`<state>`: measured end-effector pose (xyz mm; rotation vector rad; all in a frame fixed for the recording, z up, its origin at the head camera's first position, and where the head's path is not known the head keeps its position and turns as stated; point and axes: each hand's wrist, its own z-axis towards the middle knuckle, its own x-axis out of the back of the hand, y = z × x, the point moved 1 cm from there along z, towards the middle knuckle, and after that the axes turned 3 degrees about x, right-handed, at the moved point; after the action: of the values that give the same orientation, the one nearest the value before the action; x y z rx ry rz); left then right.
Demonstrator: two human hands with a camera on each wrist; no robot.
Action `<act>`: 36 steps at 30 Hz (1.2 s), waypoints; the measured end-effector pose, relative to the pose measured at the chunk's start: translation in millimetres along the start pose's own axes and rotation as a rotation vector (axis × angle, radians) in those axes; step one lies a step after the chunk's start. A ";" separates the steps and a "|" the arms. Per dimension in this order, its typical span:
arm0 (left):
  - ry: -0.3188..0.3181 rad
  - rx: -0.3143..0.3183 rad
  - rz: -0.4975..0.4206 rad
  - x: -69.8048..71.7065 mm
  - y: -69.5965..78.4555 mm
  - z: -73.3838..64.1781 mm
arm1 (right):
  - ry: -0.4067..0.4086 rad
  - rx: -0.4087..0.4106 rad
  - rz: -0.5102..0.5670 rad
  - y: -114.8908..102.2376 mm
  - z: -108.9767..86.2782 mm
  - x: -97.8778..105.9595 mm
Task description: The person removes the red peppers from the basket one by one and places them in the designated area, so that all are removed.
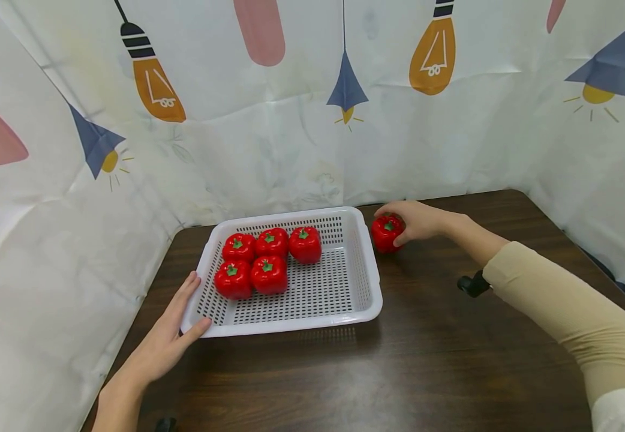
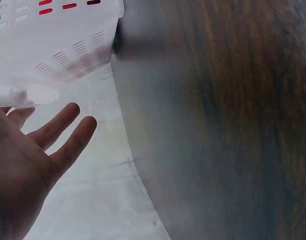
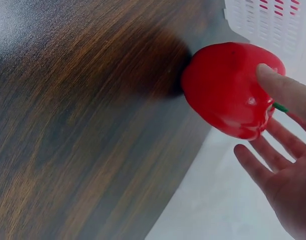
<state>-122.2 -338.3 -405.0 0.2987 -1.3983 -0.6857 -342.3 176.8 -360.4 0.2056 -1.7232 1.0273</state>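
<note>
My right hand [image 1: 417, 220] holds a glossy red bell pepper [image 1: 384, 234] with a green stem, just right of the basket. In the right wrist view the thumb [image 3: 279, 85] lies across the pepper's [image 3: 228, 90] side, with other fingers on the far side. A white perforated plastic basket [image 1: 312, 322] holds several similar red bell peppers [image 1: 269, 275], grouped toward its left and middle. At the basket's left front corner rests my left hand [image 1: 158, 348], its fingers straight and spread along the rim. The left wrist view has this hand [image 2: 27, 165] beside the basket's wall [image 2: 67, 45].
Everything stands on a dark wood-grain table [image 1: 426, 360]. A white curtain [image 1: 269, 156] printed with lamps and bulbs hangs behind and along both sides. Near my right sleeve [image 1: 555, 300] a small black device [image 1: 473, 284] shows under the forearm.
</note>
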 end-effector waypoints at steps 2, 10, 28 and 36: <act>0.001 -0.003 -0.003 0.6 0.3 0.0 | 0.003 0.002 0.003 -0.4 -1.4 1.4; 0.001 -0.002 -0.001 2.9 4.7 -0.6 | 0.004 0.003 -0.001 -10.7 -4.6 12.3; 0.014 -0.035 -0.019 2.7 4.3 -0.6 | 0.038 0.075 -0.070 -49.2 10.3 32.3; 0.008 -0.021 -0.015 2.7 3.2 -1.1 | 0.036 0.100 -0.125 -70.1 24.5 32.8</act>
<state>-120.2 -337.7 -401.2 0.2952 -1.3816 -0.7106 -332.1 127.2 -297.0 0.3521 -1.6073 1.0191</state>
